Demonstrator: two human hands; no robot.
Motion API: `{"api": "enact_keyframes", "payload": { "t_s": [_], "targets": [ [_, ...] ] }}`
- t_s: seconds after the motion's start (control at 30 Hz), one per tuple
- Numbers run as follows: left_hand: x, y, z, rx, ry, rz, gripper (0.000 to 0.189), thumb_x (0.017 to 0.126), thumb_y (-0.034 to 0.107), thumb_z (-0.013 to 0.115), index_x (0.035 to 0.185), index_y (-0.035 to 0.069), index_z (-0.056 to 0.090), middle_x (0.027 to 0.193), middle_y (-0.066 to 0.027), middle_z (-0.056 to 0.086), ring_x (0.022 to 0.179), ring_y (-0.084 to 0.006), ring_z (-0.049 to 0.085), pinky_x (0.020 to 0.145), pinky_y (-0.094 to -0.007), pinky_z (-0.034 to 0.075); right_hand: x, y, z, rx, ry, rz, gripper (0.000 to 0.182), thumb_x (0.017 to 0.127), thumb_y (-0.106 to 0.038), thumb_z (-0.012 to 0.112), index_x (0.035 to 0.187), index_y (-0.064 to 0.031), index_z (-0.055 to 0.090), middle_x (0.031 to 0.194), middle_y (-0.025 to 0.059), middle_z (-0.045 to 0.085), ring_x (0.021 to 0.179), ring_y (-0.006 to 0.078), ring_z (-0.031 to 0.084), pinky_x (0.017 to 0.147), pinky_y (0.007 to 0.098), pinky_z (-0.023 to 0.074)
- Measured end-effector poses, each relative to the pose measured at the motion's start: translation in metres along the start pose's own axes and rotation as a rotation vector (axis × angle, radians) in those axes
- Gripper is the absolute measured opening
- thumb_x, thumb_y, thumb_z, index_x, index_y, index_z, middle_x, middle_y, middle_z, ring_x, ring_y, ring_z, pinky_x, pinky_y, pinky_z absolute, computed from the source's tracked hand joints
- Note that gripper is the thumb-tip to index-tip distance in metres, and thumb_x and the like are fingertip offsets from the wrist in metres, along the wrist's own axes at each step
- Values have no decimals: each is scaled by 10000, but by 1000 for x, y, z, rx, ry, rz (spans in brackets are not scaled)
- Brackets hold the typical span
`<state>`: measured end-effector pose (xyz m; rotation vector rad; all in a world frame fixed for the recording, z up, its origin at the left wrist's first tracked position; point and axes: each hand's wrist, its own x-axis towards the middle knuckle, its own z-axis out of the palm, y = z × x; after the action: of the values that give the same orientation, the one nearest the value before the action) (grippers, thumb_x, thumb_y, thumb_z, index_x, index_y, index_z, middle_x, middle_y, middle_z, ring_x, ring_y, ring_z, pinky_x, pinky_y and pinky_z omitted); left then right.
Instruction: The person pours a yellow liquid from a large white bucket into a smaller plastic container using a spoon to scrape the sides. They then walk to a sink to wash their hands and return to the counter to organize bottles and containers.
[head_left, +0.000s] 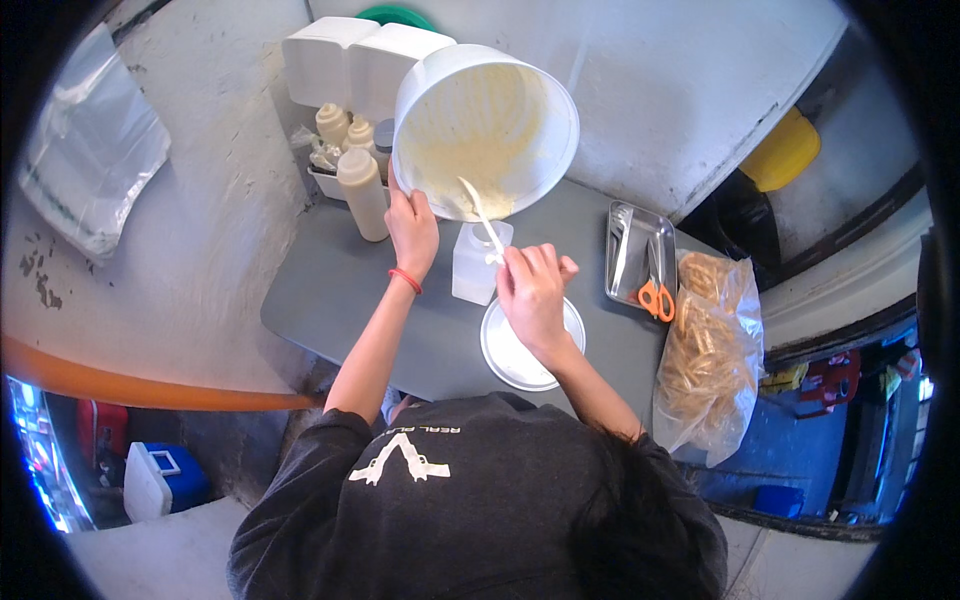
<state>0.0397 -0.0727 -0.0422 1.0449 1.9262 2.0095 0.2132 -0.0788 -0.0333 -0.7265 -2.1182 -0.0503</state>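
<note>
Tilted over the table, a large white tub (487, 64) is gripped near its rim by my left hand (412, 232). A pale yellowish, creamy coating (480, 150) covers its inside wall and gathers at the lower lip. My right hand (534, 292) holds a white plastic spoon (484, 216), its end inside the tub's mouth by that lip. Just below the lip stands a translucent white square container (474, 271) with a round opening at its top. A white round lid (517, 360) lies flat under my right wrist, partly covered by it.
At right, a metal tray (619, 289) holds plastic forks and orange-handled scissors (656, 300). Beside it lies a clear bag of curled, tan food (705, 352). Several squeeze bottles (364, 199) stand at the back left, before white containers (319, 64). Walls border the grey table (330, 300).
</note>
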Motion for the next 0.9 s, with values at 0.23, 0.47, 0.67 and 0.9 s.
{"api": "enact_keyframes", "payload": {
  "t_s": [0.23,0.47,0.67,0.9],
  "targets": [
    [0,-2,0,-17,34,62,482,815,67,348,1288,10,274,905,-243,569,751,-345,573,690,-371,429,15,-6,23,38,17,65,106,647,-66,617,715,-71,534,705,41,503,747,199,475,704,352,274],
    [-3,3,-4,-19,31,20,472,816,70,354,1278,-3,286,881,-242,572,725,-332,576,668,-382,431,22,-1,35,96,23,104,80,651,-54,606,695,-60,539,685,50,504,728,211,474,696,359,281],
    [-2,1,-1,32,64,105,471,815,73,357,1273,-14,290,820,-232,572,649,-301,567,629,-372,431,27,-19,33,148,43,43,53,655,-48,594,670,-58,545,699,57,522,726,215,478,697,363,292],
    [2,-3,-1,16,100,193,449,815,79,365,1248,-30,318,773,-219,572,609,-306,548,599,-373,426,49,-25,38,198,82,32,61,654,-43,606,664,-64,550,645,41,507,691,213,479,686,363,282]
  ]
}}
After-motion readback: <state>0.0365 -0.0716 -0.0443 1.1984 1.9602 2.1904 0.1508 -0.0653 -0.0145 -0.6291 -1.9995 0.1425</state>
